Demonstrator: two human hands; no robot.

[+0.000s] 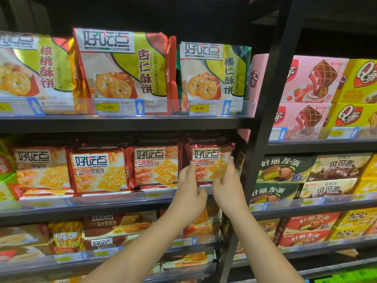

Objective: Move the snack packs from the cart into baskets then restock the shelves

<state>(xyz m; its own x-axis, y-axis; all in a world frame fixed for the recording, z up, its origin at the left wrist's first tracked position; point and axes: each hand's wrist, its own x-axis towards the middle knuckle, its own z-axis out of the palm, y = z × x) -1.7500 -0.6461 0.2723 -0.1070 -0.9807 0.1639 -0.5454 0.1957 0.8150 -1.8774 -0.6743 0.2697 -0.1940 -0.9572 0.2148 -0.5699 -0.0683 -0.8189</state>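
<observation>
Now: left hand and right hand pinch one pack by its lower sides, upright at the right end of the middle shelf. Risk: released unseated, it could tip forward over the rail.

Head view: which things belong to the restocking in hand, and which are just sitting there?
In the job: red snack pack, gripped at its sides by left hand and right hand; middle shelf.
Just there: top-shelf cookie bags; pink boxes; green pie boxes.
</observation>
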